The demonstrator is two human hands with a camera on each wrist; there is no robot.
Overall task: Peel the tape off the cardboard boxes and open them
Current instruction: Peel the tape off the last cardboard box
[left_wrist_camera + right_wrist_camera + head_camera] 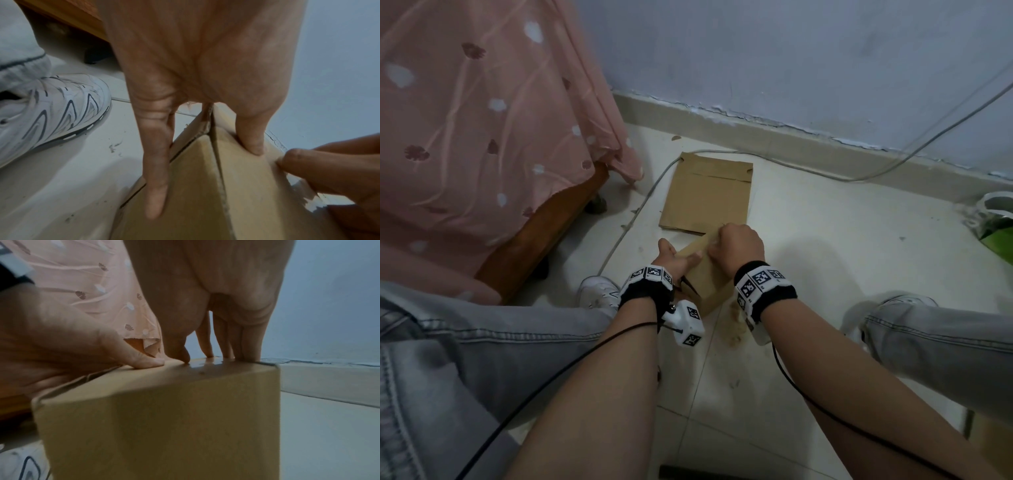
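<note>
A small brown cardboard box (709, 286) stands on the floor between my feet. My left hand (675, 261) holds its left side, fingers (156, 170) straight down the side wall and thumb (148, 362) pressed on the top. My right hand (737, 247) is curled over the far end of the top. Its fingertips (249, 356) and thumb tip stand on the glossy clear tape (207, 364). In the left wrist view a ragged edge of tape (310, 200) shows under the right fingers (329, 170). The top seam (219, 170) shows a gap.
A flattened piece of cardboard (709, 195) lies on the floor just beyond the box. A bed with a pink cloth (482, 120) stands at the left. A grey cable (633, 219) runs along the floor. My white shoes (599, 291) flank the box. A green bag (996, 236) sits far right.
</note>
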